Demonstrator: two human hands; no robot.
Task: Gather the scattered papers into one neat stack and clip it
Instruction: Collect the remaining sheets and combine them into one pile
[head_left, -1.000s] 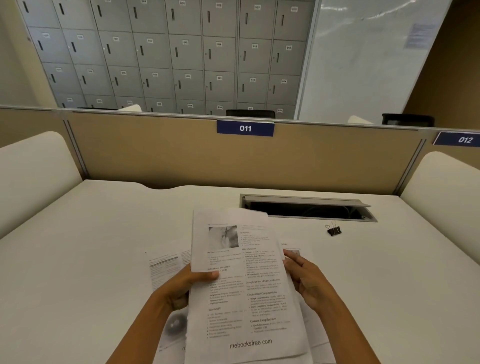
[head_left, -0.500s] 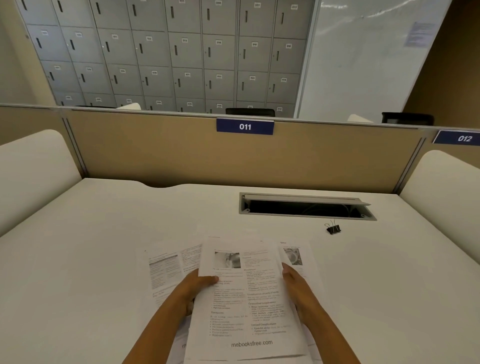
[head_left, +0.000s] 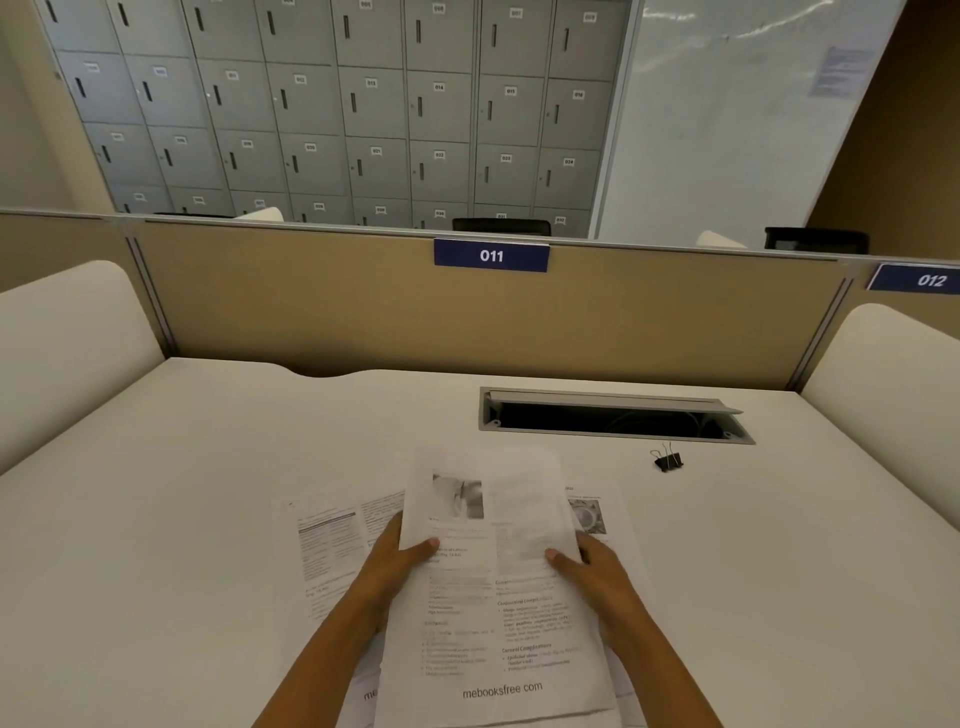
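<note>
I hold a stack of printed papers (head_left: 493, 597) by its two long edges, low over the white desk. My left hand (head_left: 395, 561) grips the left edge with the thumb on top. My right hand (head_left: 592, 566) grips the right edge the same way. Underneath lie more sheets: one sticks out to the left (head_left: 332, 545), another to the right (head_left: 597, 514). A small black binder clip (head_left: 667, 460) lies on the desk, far right of the papers, untouched.
A long open cable slot (head_left: 613, 415) is set into the desk (head_left: 182, 493) behind the papers. A tan partition (head_left: 363, 306) labelled 011 closes the back. White padded dividers stand at the left (head_left: 62, 348) and right (head_left: 893, 384).
The held stack has come down from a raised, tilted position to lie nearly flat over the sheets on the desk. Both hands kept their grip on its sides.
</note>
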